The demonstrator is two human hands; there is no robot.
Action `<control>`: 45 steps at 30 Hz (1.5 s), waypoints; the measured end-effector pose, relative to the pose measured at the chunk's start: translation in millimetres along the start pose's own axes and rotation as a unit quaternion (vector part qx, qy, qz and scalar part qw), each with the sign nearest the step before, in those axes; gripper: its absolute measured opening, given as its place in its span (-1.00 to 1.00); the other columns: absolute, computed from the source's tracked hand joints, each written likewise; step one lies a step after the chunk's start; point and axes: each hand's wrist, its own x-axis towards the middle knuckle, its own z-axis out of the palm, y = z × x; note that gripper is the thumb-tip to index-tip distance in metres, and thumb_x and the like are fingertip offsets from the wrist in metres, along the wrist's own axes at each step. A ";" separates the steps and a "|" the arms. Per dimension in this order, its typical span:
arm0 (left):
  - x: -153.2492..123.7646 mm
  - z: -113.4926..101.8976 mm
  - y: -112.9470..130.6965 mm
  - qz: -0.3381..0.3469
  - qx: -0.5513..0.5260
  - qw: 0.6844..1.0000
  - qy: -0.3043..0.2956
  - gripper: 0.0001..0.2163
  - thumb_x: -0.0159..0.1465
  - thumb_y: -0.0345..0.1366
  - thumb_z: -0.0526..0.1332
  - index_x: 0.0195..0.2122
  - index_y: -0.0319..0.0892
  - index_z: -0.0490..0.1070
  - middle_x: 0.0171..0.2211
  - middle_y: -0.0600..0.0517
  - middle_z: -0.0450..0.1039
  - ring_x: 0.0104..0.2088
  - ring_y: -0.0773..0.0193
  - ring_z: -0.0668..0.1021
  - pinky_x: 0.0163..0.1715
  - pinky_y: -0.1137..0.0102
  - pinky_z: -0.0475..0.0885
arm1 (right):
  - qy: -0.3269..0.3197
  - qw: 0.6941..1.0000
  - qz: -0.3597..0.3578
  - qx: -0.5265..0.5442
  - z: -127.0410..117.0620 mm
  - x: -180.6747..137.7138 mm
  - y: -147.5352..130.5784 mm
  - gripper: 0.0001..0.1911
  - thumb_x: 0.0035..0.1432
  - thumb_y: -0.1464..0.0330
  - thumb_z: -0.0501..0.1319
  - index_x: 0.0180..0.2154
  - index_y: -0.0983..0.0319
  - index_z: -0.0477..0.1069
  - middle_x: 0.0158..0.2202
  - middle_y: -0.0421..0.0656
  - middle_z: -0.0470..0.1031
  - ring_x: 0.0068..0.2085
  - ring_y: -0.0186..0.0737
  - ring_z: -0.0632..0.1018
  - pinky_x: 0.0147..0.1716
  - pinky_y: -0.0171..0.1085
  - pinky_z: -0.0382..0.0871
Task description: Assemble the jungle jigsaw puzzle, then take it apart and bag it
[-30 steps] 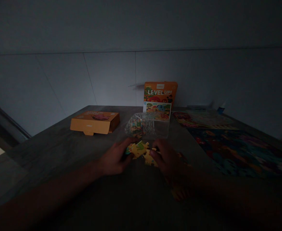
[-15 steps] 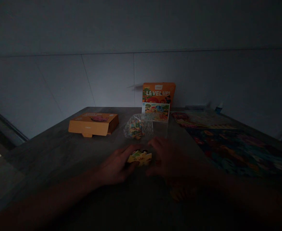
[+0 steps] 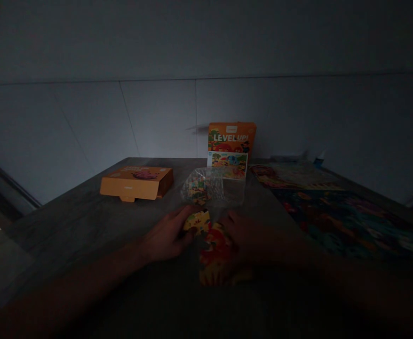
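Observation:
My left hand (image 3: 169, 234) has its thumb and fingers closed on a yellow piece of jigsaw puzzle (image 3: 199, 221), just above or on the table. Beside it, my right hand (image 3: 243, 240) holds a larger joined section of puzzle (image 3: 215, 249) with red and yellow print. The two puzzle parts lie close together, perhaps touching; the dim light hides the exact join. Most of my right hand's fingers are dark and partly hidden. Just beyond my hands, a clear plastic bag (image 3: 217, 186) contains several more puzzle pieces (image 3: 198, 189).
An orange box (image 3: 132, 186) with its flap out lies at the left of the grey table (image 3: 68, 221). An upright "LEVEL UP!" box (image 3: 232, 136) stands at the back, a picture card (image 3: 227, 162) before it. Dark assembled puzzles (image 3: 344, 219) cover the right side, near a small bottle (image 3: 319, 159).
My right hand has brought the red and yellow puzzle section from the lower right up beside the yellow piece. My left hand has shifted slightly left and tilted its piece.

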 end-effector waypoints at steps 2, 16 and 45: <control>0.5 0.4 -2.2 -0.003 -0.004 1.000 0.005 -0.53 0.23 -0.42 0.12 0.19 -0.11 0.16 0.01 -0.08 0.47 -0.10 0.13 0.57 -0.13 0.23 0.53 | 0.029 0.999 0.023 0.020 5.8 8.3 -15.4 -0.30 -0.05 -0.14 0.34 -0.10 0.29 0.43 -0.11 0.03 0.41 -0.17 -0.01 0.50 -0.22 -0.08 0.45; 2.0 0.9 -5.3 -0.047 -0.080 0.994 0.055 -0.66 0.39 -0.27 0.05 0.17 -0.17 0.23 -0.10 -0.07 0.52 -0.21 0.19 0.58 -0.23 0.27 0.54 | 0.131 0.987 -0.005 0.092 21.7 14.4 -18.6 -0.35 0.07 0.13 0.37 0.10 0.31 0.27 -0.01 0.07 0.37 0.00 0.04 0.44 -0.04 -0.01 0.40; 4.6 2.7 -8.4 0.013 -0.114 0.993 0.013 -0.67 0.36 -0.21 0.20 0.12 -0.13 0.31 0.00 -0.05 0.50 -0.04 0.16 0.56 -0.05 0.26 0.49 | 0.174 0.981 -0.051 0.073 21.6 18.3 -10.7 -0.69 0.15 0.35 0.37 -0.16 0.24 0.28 -0.17 -0.08 0.37 -0.19 -0.16 0.49 -0.28 -0.23 0.44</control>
